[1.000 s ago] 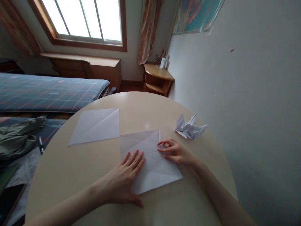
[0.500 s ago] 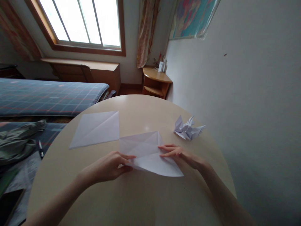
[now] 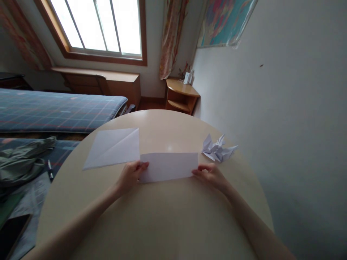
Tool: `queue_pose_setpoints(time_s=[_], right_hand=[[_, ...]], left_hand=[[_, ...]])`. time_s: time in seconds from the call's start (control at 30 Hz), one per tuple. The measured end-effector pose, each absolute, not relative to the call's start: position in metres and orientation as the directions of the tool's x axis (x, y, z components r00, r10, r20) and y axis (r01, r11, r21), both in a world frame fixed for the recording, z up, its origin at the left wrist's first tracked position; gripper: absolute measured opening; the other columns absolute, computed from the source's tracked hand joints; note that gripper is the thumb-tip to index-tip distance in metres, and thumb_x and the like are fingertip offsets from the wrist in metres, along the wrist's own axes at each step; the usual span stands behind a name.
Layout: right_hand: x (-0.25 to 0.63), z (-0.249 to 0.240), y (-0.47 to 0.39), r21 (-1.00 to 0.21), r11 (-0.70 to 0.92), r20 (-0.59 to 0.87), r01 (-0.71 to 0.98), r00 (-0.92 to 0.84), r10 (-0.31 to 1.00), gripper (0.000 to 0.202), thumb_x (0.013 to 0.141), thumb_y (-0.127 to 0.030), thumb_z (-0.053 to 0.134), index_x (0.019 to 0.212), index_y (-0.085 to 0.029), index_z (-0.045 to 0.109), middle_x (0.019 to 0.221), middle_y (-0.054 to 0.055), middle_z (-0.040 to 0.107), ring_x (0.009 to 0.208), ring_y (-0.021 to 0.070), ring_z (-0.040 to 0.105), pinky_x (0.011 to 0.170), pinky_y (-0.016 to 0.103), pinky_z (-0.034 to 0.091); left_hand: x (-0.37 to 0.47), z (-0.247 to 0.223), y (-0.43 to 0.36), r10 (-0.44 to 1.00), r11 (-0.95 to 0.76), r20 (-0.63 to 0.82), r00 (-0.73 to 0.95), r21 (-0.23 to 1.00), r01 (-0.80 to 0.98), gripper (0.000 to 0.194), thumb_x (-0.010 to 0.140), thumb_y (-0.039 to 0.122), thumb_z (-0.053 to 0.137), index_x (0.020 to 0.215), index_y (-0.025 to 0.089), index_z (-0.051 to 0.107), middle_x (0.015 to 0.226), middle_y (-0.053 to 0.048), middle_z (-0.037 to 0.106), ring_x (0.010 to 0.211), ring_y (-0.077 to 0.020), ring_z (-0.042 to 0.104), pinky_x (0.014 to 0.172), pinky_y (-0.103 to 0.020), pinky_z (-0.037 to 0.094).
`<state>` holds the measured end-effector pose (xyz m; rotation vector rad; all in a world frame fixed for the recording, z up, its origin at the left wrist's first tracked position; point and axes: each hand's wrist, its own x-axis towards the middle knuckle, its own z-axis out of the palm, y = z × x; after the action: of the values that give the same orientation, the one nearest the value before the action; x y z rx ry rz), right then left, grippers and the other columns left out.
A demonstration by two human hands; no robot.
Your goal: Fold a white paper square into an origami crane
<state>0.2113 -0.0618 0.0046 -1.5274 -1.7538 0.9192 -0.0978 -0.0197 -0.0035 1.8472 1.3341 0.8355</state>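
Observation:
A white sheet of paper (image 3: 169, 167), folded into a wide rectangle, is held between both hands over the round table. My left hand (image 3: 132, 172) pinches its left edge, thumb on top and the other fingers behind. At its right edge, my right hand (image 3: 210, 174) grips the lower corner between thumb and fingers. Just beyond my left hand lies a flat stack of white square paper (image 3: 114, 147) with a diagonal crease. Folded paper cranes (image 3: 218, 148), bunched together, rest on the table past my right hand.
The round cream table (image 3: 173, 224) stands close to the wall on the right. To the left are a plaid mattress (image 3: 59, 112), a grey-green cloth (image 3: 24, 159), a pen (image 3: 50, 170) and a dark phone (image 3: 15, 233). A corner shelf (image 3: 183, 87) stands behind.
The lower flap of the sheet has been folded up, making a rectangle. Both hands have shifted from pressing on the open sheet to pinching its left and right edges.

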Motion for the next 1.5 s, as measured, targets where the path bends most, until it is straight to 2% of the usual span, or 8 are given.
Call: queue_pose_setpoints(time_s=[0.13,0.23,0.33,0.43,0.63,0.97,1.13,1.5], right_hand=[[0.19,-0.008,-0.06,-0.879,0.026,0.048,0.476,0.034,0.998,0.041,0.077,-0.055,0.052,0.064,-0.016,0.055,0.057,-0.001,0.052,0.052,0.0127,0.047,0.048,0.023,0.034],[0.178,-0.011,-0.059,-0.817,0.012,0.1,0.577,0.12,0.988,0.035,0.08,-0.048,0.05,0.074,-0.015,0.058,0.06,0.0,0.054,0.054,0.0138,0.049,0.05,0.024,0.036],[0.172,-0.011,-0.059,-0.691,-0.012,0.155,0.722,0.165,0.974,0.035,0.083,-0.041,0.047,0.096,-0.011,0.061,0.062,0.001,0.056,0.055,0.0155,0.052,0.054,0.025,0.039],[0.167,-0.01,-0.061,-0.506,-0.009,0.228,0.863,0.144,0.963,0.046,0.086,-0.032,0.044,0.124,-0.006,0.048,0.074,0.006,0.062,0.066,0.0193,0.057,0.064,0.029,0.043],[0.153,-0.006,-0.068,0.008,0.127,0.396,0.992,-0.12,0.911,0.04,0.087,-0.016,0.04,0.125,-0.007,0.049,0.101,0.017,0.062,0.093,0.0287,0.054,0.079,0.041,0.043],[0.133,-0.018,-0.059,-0.193,0.537,0.3,0.821,-0.471,0.829,0.045,0.089,-0.016,0.032,0.13,-0.002,0.043,0.137,0.018,0.042,0.129,0.0225,0.034,0.104,0.04,0.036],[0.134,-0.011,-0.061,-0.145,0.519,0.165,0.842,-0.496,0.852,0.051,0.09,-0.025,0.035,0.134,-0.001,0.036,0.143,0.017,0.03,0.134,0.0233,0.024,0.109,0.041,0.025],[0.14,-0.018,-0.059,-0.061,0.357,0.085,0.932,-0.351,0.932,0.056,0.09,-0.021,0.035,0.143,-0.025,0.017,0.15,0.005,0.01,0.137,0.0246,0.0,0.11,0.05,0.011]], left_hand=[[-0.092,-0.005,-0.021,0.957,-0.289,0.233,0.172,0.731,0.618,0.024,0.084,0.039,0.044,0.084,0.016,0.051,0.07,-0.002,0.058,0.063,-0.0161,0.058,0.054,-0.025,0.047],[-0.086,-0.007,-0.024,0.841,-0.466,0.521,0.145,0.561,0.684,0.033,0.085,0.028,0.045,0.115,0.014,0.042,0.107,-0.014,0.056,0.093,-0.023,0.058,0.074,-0.037,0.051],[-0.08,-0.007,-0.029,0.631,-0.646,0.715,0.299,0.273,0.713,0.037,0.087,0.015,0.044,0.123,0.015,0.04,0.124,-0.016,0.048,0.117,-0.0262,0.045,0.096,-0.046,0.042],[-0.074,-0.009,-0.034,0.517,-0.792,0.674,0.528,0.142,0.594,0.034,0.089,0.009,0.037,0.119,0.018,0.048,0.114,-0.009,0.059,0.112,-0.0197,0.052,0.099,-0.039,0.042],[-0.061,-0.02,-0.039,0.611,-0.767,0.493,0.619,0.177,0.617,0.028,0.091,0.024,0.041,0.111,0.014,0.058,0.122,-0.012,0.057,0.106,-0.023,0.057,0.088,-0.037,0.051],[-0.044,-0.021,-0.042,0.733,-0.653,0.364,0.574,0.144,0.743,0.037,0.088,0.022,0.043,0.121,0.005,0.05,0.127,-0.015,0.053,0.113,-0.026,0.049,0.095,-0.04,0.043],[-0.044,-0.02,-0.045,0.786,-0.6,0.323,0.528,0.189,0.777,0.046,0.087,0.034,0.048,0.126,0.009,0.046,0.13,-0.013,0.049,0.116,-0.0263,0.044,0.098,-0.041,0.039],[-0.059,-0.024,-0.033,0.855,-0.518,0.228,0.466,0.324,0.792,0.05,0.08,0.032,0.059,0.128,0.021,0.048,0.138,-0.01,0.039,0.13,-0.0282,0.027,0.108,-0.049,0.022]])
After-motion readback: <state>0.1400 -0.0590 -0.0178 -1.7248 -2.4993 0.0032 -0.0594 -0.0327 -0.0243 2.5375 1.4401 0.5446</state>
